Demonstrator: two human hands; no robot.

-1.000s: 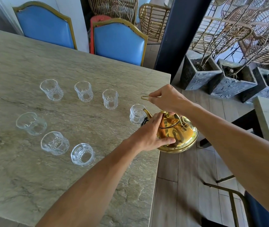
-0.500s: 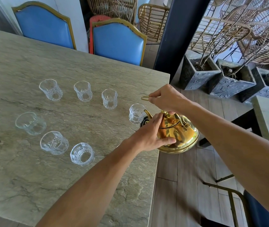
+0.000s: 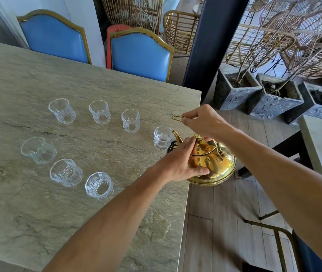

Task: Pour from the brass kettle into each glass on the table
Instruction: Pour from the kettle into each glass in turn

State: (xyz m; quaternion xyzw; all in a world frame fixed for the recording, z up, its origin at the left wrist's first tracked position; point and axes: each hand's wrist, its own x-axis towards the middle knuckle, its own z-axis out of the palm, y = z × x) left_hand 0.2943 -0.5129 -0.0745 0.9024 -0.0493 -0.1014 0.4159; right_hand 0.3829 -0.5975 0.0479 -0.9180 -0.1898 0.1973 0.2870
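At right edge of table (image 3: 172,203), your right hand (image 3: 205,122) grips handle (image 3: 176,118), left hand (image 3: 177,161) clasps brass kettle (image 3: 221,165) — first pour, tip into nearest glass (image 3: 163,137).

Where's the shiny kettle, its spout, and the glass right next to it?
brass kettle (image 3: 225,168): head view, on its shiny round body.
spout (image 3: 176,136): head view, on its curved neck.
nearest glass (image 3: 162,138): head view, on its side wall.

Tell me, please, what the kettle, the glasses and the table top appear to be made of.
Kettle: polished yellow metal, probably brass; its mirror-bright body shows reflections.
Glasses: clear glass, apparently pressed or cut; the surface beneath shows through their faceted diamond pattern.
Table top: grey-green stone or a stone-look slab, matt, with dark veins; which cannot be told.
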